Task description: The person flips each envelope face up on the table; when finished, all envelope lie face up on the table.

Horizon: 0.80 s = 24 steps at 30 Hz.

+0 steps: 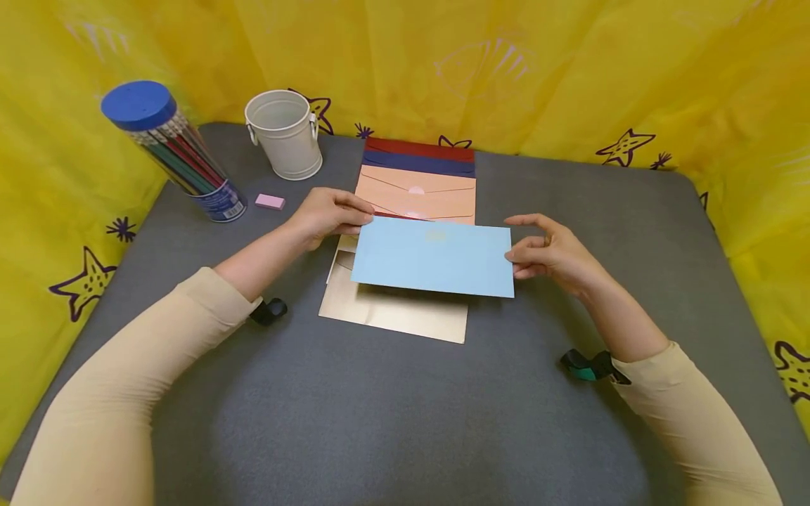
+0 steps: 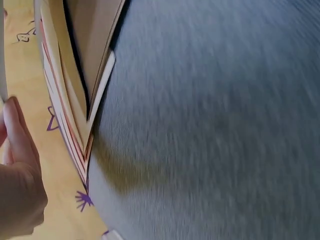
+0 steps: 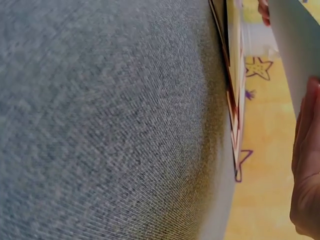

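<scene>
A light blue envelope (image 1: 436, 260) is held up above a stack of envelopes, its flat side facing the head camera. At its upper left corner my left hand (image 1: 332, 214) pinches it between thumb and fingers. My right hand (image 1: 547, 253) pinches its right edge, with the index finger extended off the paper. Underneath, overlapping in a column, lie a dark red envelope (image 1: 420, 149), a navy envelope (image 1: 418, 164), peach envelopes (image 1: 392, 186) and a cream envelope (image 1: 405, 316). The blue envelope hides the middle of the stack. In the right wrist view, the raised envelope (image 3: 295, 50) stands apart from the stack.
At the back left stand a clear tub of pencils (image 1: 190, 158) with a blue lid and a white metal bucket (image 1: 287, 140). A pink eraser (image 1: 270, 202) lies between them and my left hand. Yellow patterned cloth (image 1: 392, 63) surrounds the grey table (image 1: 392, 414).
</scene>
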{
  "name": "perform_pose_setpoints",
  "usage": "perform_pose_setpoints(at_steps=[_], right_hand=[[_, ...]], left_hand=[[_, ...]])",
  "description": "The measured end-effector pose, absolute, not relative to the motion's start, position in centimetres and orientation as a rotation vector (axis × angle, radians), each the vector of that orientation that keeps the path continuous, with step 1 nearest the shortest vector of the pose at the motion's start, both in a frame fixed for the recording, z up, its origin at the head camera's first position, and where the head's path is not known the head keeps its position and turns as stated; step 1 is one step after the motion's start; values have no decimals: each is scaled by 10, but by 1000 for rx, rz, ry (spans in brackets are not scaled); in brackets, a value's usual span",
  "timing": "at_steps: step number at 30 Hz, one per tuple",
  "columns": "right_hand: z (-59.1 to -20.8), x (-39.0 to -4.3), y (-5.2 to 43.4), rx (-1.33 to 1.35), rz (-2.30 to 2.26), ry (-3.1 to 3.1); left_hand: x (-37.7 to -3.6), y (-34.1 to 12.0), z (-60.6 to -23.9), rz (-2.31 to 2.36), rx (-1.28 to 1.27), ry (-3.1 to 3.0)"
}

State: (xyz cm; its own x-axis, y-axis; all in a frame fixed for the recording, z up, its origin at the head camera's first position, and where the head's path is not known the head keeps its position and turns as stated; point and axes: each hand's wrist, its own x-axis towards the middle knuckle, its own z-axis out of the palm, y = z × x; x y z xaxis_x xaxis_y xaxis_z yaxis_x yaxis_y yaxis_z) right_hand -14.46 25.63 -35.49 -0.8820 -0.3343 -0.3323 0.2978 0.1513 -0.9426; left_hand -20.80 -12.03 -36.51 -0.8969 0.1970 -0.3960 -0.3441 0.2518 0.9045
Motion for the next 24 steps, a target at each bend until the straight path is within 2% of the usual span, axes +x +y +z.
perform_pose_setpoints(at_steps=[11,17,24], right_hand=[[-364,-142,241,-109,-1455,2047],[-370,-138,230,-162,-1323,1946],[-382,-133,220,-184,-1241,1894]], left_hand=[[-206,-143,-351,1295,116,2075],[-198,-155,-356,1100,239,2015],[-193,-160,-365,1026,265,2050]])
